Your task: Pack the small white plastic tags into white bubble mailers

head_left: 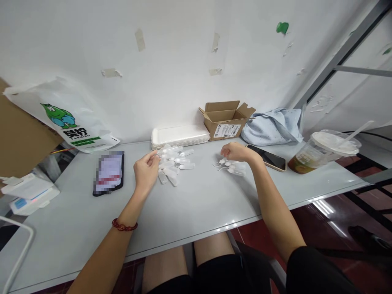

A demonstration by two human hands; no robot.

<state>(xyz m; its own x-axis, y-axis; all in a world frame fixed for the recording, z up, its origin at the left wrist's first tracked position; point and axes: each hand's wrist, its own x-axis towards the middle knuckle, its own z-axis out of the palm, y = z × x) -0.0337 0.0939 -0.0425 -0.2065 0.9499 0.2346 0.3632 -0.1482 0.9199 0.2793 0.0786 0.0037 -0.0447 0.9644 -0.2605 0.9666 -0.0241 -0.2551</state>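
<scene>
My left hand (146, 169) is closed in a pinch at the left edge of a pile of small translucent plastic bottles (171, 159) with thin cord loops. Its fingertips meet at the corded end of one bottle (167, 150) at the back of the pile. Further right, a smaller group of the same bottles (235, 169) lies on the table, cords pointing left. Just above that group, my right hand (235, 152) has its fingers curled together and bent down. Whatever is between those fingertips, if anything, is too small to make out.
Stacked white trays (183, 134) sit against the wall beside an open cardboard box (226, 122). A light-blue cloth bundle (272, 126), a phone (268, 157) and a drink cup (321, 151) stand right. Leftward are another phone (108, 173), a printed plastic bag (67, 118) and a white device (33, 196).
</scene>
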